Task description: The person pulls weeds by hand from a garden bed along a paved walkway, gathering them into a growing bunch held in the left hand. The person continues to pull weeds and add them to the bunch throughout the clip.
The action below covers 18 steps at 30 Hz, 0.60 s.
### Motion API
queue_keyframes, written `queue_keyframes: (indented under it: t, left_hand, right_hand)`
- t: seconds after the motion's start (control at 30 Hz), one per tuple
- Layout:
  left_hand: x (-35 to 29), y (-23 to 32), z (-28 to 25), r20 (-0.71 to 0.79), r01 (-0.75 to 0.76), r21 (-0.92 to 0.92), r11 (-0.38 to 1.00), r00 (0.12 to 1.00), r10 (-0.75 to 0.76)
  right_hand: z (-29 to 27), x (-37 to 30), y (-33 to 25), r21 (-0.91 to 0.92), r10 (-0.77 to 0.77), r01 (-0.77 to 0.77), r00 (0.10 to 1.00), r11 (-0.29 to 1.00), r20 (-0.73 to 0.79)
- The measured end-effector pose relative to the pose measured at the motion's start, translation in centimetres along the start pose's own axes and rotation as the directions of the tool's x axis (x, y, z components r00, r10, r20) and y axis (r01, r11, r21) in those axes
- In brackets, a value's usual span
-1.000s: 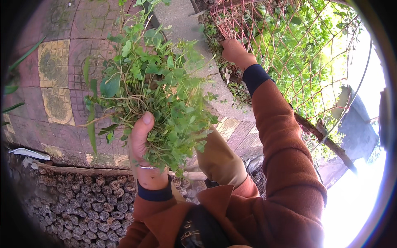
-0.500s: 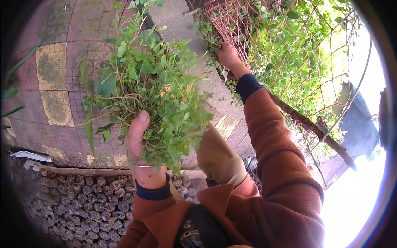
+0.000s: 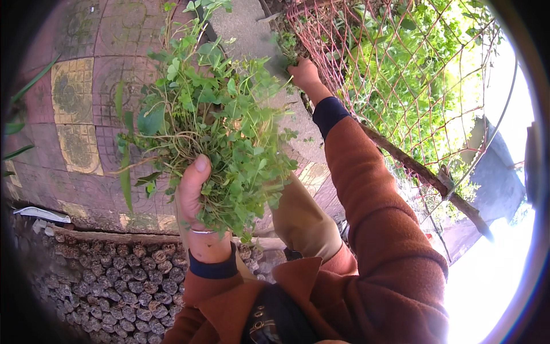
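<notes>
A big bunch of leafy green weeds (image 3: 229, 132), with pale stems and roots showing at its left, fills my left hand (image 3: 192, 189). The thumb lies across the stems and the other fingers are hidden behind the leaves. My right arm stretches forward to the foot of the red wire mesh fence (image 3: 378, 63). There my right hand (image 3: 305, 74) is closed among low green plants (image 3: 287, 45) beside the concrete curb (image 3: 243, 31). Whatever its fingertips grip is hidden.
Dense bright green plants (image 3: 418, 74) grow behind the mesh. A wooden pole (image 3: 412, 157) runs along its lower edge. Red and yellow paving tiles (image 3: 74, 89) spread on the left. Below them lie many round dark briquette-like pieces (image 3: 126, 281) and a white strip (image 3: 41, 214).
My right hand has shifted a little left, toward the curb, and its forearm has swung left with it. My left hand keeps the bunch of weeds in nearly the same place.
</notes>
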State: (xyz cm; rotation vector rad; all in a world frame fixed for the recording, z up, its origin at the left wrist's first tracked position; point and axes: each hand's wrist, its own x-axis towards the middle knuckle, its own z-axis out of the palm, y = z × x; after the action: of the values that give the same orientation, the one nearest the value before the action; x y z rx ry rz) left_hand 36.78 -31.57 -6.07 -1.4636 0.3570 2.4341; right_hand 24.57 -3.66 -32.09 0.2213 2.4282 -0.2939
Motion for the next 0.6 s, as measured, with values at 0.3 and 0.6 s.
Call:
queue_keyframes:
  t: [0.3,0.6]
  left_hand:
    - [0.4,-0.3,0.6,0.05,0.005,-0.027,1.0,0.999,-0.003]
    - [-0.1,-0.4,1.0,0.007,-0.032,0.003,0.999,0.999,0.032]
  right_hand:
    - [1.7,1.0,1.4,0.439,0.073,-0.062,0.997,0.896,-0.007]
    - [0.1,1.7,0.8,0.525,0.003,-0.097,0.984,0.846,0.178]
